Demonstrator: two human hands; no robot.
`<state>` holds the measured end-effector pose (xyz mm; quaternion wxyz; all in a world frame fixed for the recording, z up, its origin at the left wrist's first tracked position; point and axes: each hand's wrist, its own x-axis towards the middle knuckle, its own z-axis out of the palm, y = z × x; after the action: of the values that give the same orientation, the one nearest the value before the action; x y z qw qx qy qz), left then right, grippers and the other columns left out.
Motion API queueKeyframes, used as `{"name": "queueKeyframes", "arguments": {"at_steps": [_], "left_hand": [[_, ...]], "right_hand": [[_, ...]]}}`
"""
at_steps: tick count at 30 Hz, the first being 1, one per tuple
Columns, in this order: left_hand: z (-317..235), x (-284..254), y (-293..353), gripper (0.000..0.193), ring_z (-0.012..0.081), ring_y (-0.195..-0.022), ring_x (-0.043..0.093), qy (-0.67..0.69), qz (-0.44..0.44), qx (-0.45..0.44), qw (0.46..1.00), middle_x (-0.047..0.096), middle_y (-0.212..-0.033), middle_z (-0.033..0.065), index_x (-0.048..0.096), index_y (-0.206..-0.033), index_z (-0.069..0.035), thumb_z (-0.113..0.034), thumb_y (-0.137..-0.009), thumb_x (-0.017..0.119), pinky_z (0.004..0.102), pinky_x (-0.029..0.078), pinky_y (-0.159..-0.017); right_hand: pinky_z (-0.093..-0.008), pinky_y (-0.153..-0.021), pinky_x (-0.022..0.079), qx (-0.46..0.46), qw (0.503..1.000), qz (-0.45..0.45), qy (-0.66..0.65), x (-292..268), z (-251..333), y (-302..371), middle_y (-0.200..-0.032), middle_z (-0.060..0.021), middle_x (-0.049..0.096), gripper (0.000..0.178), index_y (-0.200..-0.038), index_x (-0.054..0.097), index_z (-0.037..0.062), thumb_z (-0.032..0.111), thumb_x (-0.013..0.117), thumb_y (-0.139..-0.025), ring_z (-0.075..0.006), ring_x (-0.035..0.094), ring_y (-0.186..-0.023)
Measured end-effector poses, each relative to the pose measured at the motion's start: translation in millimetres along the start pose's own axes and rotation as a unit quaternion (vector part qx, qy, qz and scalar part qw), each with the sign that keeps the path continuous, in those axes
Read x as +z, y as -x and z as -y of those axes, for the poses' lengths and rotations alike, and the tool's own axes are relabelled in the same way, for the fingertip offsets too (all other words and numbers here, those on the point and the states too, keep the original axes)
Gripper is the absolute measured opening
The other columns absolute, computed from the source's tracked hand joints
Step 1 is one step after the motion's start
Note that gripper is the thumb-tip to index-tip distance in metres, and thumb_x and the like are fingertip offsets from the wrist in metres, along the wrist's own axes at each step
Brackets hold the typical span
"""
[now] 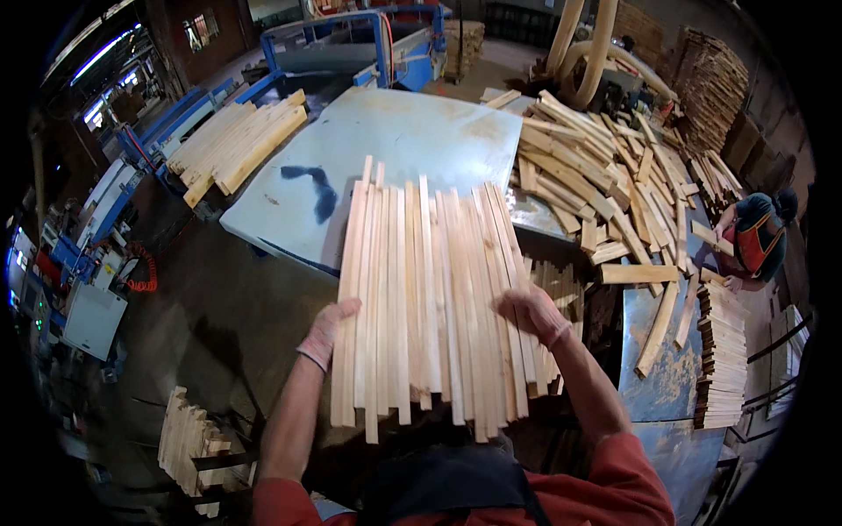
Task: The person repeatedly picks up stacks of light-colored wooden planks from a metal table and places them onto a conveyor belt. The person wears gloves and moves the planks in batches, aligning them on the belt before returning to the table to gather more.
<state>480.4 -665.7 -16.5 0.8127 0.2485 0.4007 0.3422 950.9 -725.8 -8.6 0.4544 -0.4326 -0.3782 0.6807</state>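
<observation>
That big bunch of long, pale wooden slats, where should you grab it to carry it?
Grip the bunch of long pale wooden slats by its two outer long edges near the close end, one hand from each side, as the left hand and right hand do. Loose side-by-side slats probably need squeezing together.

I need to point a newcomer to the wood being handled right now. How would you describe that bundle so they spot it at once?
Start at the big pale blue table. At its near edge lies a flat row of long thin slats, side by side, with the left hand and right hand gripping its sides. The other wood lies in loose heaps; only this row is held.
</observation>
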Motion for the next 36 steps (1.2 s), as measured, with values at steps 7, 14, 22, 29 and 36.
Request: {"name": "queueKeyframes", "arguments": {"at_steps": [7, 14, 22, 29, 36], "left_hand": [[-141.4, -36.9, -70.2, 0.061, 0.0321, -0.116, 0.075, -0.076, -0.008, 0.010, 0.997, 0.074, -0.130, 0.0227, 0.058, -0.147, 0.008, -0.029, -0.100, 0.068, 0.0483, 0.062, -0.103], [-264.9, -92.8, -171.2, 0.068, 0.0277, -0.104, 0.077, -0.230, -0.085, 0.058, 0.968, 0.074, -0.129, 0.0204, 0.058, -0.149, 0.004, -0.044, -0.102, 0.068, 0.0432, 0.064, -0.093], [-381.1, -125.7, -235.9, 0.063, 0.0243, -0.112, 0.073, -0.403, -0.128, 0.134, 0.896, 0.075, -0.125, 0.0157, 0.061, -0.145, 0.003, -0.040, -0.101, 0.076, 0.0400, 0.059, -0.101], [-371.1, -170.8, -194.9, 0.064, 0.0225, -0.117, 0.067, -0.457, 0.061, 0.161, 0.873, 0.070, -0.131, 0.0123, 0.053, -0.150, 0.002, -0.031, -0.100, 0.077, 0.0378, 0.054, -0.107], [-323.9, -273.2, -96.5, 0.112, 0.0434, -0.157, 0.040, -0.545, 0.079, 0.232, 0.802, 0.044, -0.164, 0.0348, 0.026, -0.167, 0.013, -0.049, -0.090, 0.080, 0.0448, 0.031, -0.131]], "right_hand": [[-0.0200, -0.043, 0.045, 0.017, 0.994, -0.108, -0.018, 59.0, 30.2, -156.5, -0.078, -0.0031, 0.067, 0.012, -0.095, 0.066, 0.0046, 0.012, 0.072, -0.101, -0.0082, 0.062, -0.057], [-0.0217, -0.065, 0.062, 0.045, 0.972, -0.214, -0.081, 110.8, 70.3, -285.3, -0.094, -0.0112, 0.075, 0.011, -0.106, 0.070, 0.0002, 0.010, 0.070, -0.102, -0.0142, 0.074, -0.078], [-0.0413, -0.091, 0.062, -0.010, 0.932, -0.337, 0.135, 158.0, 61.9, -391.8, -0.106, -0.0124, 0.079, 0.054, -0.120, 0.075, -0.0036, 0.045, 0.075, -0.097, -0.0271, 0.077, -0.095], [-0.0484, -0.103, 0.052, 0.026, 0.826, -0.424, 0.370, 210.9, 45.1, -337.3, -0.119, -0.0291, 0.075, 0.076, -0.139, 0.068, 0.0012, 0.063, 0.066, -0.095, -0.0406, 0.072, -0.116], [-0.0425, -0.121, 0.048, -0.141, 0.896, -0.389, 0.163, 488.2, -35.9, -269.0, -0.152, -0.0237, 0.060, 0.079, -0.163, 0.042, -0.0052, 0.010, 0.081, -0.096, -0.0331, 0.056, -0.145]]}}
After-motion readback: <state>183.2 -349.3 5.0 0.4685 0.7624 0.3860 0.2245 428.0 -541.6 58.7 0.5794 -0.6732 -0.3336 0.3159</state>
